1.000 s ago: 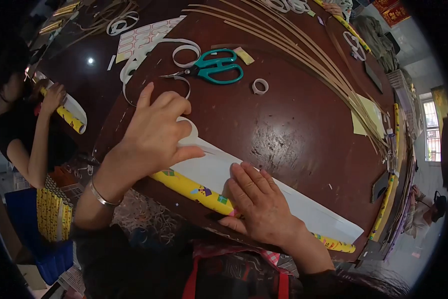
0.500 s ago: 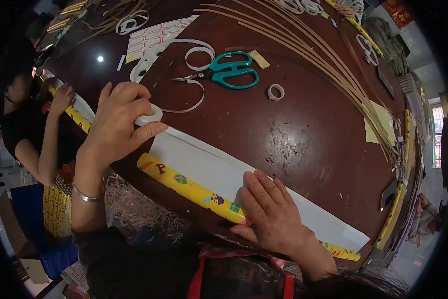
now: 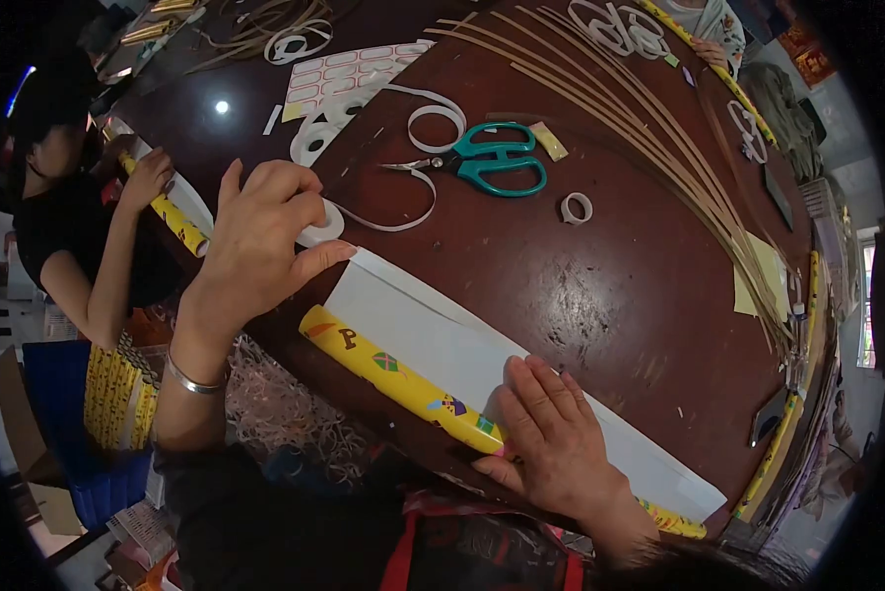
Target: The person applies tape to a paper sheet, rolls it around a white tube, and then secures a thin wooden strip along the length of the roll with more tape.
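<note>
A sheet of wrapping paper lies along the table edge, partly rolled, with its yellow printed roll (image 3: 403, 384) at the near side and its white inner face (image 3: 413, 315) turned up. My left hand (image 3: 260, 231) is curled around a roll of white tape (image 3: 324, 227), thumb touching the paper's far left corner. My right hand (image 3: 561, 438) rests flat across the paper and its roll, fingers stretched out and thumb on the near side. Beyond the paper lie teal-handled scissors (image 3: 497, 163), partly spread, beside a curling white strip (image 3: 423, 212). A small tape ring (image 3: 577, 208) sits to their right.
Long brown strips (image 3: 649, 118) cross the far right of the table (image 3: 649, 295). A label sheet (image 3: 354, 74) and more white rolls lie at the back left. Another person (image 3: 78, 207) handles a yellow roll at left. Paper shreds (image 3: 285, 414) are piled below the edge.
The view has shifted slightly, so the table things appear a little further right and lower. Both hands keep their places on the paper and the tape.
</note>
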The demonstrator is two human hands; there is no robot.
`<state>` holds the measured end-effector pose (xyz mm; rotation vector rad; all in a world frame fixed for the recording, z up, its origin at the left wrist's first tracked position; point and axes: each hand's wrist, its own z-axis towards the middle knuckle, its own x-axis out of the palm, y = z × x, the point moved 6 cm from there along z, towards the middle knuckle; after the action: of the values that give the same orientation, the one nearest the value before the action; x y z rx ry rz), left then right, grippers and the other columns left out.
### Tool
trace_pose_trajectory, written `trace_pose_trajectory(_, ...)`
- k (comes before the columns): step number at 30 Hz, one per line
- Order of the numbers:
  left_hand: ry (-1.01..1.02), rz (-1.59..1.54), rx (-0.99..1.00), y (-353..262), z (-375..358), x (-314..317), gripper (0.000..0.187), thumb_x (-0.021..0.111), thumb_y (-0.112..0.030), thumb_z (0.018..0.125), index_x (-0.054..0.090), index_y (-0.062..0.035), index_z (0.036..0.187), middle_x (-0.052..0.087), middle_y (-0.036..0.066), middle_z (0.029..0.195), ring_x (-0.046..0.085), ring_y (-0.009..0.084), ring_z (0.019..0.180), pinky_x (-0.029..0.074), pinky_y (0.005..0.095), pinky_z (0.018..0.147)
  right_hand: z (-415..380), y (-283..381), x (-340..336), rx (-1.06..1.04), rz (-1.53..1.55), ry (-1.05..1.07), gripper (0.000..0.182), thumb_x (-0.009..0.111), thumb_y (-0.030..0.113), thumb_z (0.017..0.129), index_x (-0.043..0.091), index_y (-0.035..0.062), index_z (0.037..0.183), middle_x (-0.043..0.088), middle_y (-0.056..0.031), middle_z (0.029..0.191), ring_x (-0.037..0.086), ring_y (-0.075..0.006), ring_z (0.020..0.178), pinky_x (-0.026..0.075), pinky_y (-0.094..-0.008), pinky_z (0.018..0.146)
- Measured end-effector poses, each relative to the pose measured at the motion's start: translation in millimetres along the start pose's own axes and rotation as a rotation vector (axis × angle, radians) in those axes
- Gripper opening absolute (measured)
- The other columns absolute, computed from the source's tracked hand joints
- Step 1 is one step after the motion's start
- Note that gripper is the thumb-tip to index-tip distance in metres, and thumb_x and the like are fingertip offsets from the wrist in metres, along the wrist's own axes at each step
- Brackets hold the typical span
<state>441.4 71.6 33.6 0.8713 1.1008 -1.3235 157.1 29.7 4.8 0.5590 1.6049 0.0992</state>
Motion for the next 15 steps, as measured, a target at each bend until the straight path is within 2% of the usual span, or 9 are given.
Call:
trace_pose_trajectory(4,0.014,0.029,-0.011,0.9,-2.5,3.9,0.035,0.078,-0.037,0.074,0.064,-0.0046,0.079,0.057,0.006,0.102,0.056,0.0277,0.104,0.036,0.0633,0.099,1.3,0.3,-0.7,0.007,0.008,0.004,0.07,0.068,0.049,0.082,0.053,-0.0038,0.125,0.043,-0.0269,0.142,0.043,-0.0422,0.133,0.037,-0.0568,0.105)
trace_pose_trajectory(15,-0.023,0.022,-0.019,2.2,-2.0,9.8,0.035,0.078,-0.037,0.073,0.064,-0.0052,0.079,0.057,0.005,0.102,0.057,0.0265,0.103,0.036,0.0628,0.099,0.3,0.7,0.6,-0.013,-0.011,-0.007,0.07,0.067,0.049,0.083,0.053,-0.0046,0.125,0.044,-0.028,0.142,0.044,-0.0433,0.132,0.039,-0.0571,0.104)
